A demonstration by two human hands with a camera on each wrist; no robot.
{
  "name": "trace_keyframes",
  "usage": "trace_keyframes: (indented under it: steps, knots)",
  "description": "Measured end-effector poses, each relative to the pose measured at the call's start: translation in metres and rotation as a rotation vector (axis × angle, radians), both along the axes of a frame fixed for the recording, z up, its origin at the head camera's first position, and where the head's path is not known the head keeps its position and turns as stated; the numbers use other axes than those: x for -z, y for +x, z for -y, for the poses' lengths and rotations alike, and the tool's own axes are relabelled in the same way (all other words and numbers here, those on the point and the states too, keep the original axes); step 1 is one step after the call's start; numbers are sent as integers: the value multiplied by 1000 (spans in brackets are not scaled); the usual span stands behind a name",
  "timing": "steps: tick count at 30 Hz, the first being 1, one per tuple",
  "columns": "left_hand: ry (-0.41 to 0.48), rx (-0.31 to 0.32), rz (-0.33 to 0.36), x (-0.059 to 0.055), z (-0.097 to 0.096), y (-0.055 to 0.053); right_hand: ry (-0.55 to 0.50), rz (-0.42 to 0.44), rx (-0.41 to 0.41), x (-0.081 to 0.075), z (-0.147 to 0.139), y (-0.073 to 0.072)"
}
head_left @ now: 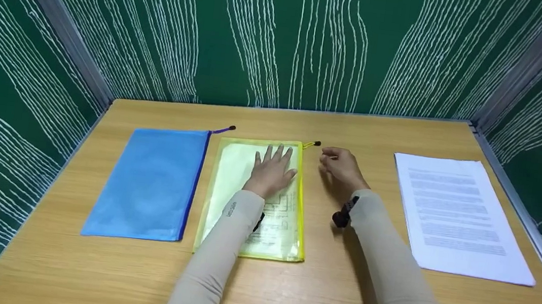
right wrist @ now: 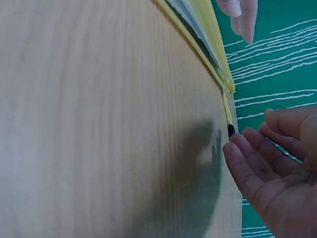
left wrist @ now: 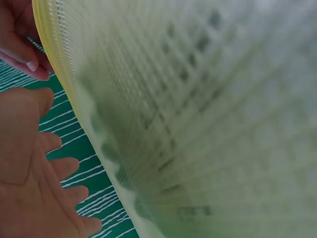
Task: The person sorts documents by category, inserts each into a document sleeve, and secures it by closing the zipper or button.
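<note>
A clear zip pouch with yellow edging [head_left: 228, 172] lies in the middle of the table, printed sheets visible inside. My left hand [head_left: 271, 175] is spread over its upper part with the fingers extended; in the left wrist view the fingers appear a little off the pouch's surface. To the right of the pouch's top corner, my right hand [head_left: 344, 170] is loosely bent beside the yellow zipper pull [head_left: 317, 143] with its black tip. In the right wrist view its fingertips [right wrist: 235, 153] are close to that tip, with thumb and fingers apart and nothing pinched.
A blue zip pouch [head_left: 155, 184] with a dark blue edge and purple pull lies at the left of the wooden table [head_left: 255, 293]. On the right rests a stack of printed paper [head_left: 453, 213]. Green panels [head_left: 385, 42] with white wavy lines enclose the back and sides.
</note>
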State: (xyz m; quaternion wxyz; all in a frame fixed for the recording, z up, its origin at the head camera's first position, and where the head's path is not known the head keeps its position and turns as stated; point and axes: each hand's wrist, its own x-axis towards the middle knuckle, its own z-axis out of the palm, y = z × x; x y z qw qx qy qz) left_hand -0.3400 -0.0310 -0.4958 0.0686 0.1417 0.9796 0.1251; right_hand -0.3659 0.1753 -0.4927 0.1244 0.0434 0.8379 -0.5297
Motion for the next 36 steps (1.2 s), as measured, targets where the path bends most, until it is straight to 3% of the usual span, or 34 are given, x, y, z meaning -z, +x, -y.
trace_keyframes:
  steps: [6,10,16,25,32,36]
  knots:
    - [-103,-4,-14,4,2,-6,163,-116,-98,3,5,-8]
    - [-145,7,42,4,5,-5,239,-168,-162,5,6,-15]
    - [-192,35,107,5,6,-4,339,-170,-217,4,5,-22]
    - [-183,21,135,3,1,-3,479,-229,-309,4,6,-32]
    - [-173,25,136,0,-2,-2,459,-153,-287,5,11,-36]
    - [-183,20,124,1,0,-6,569,-226,-338,8,14,-40]
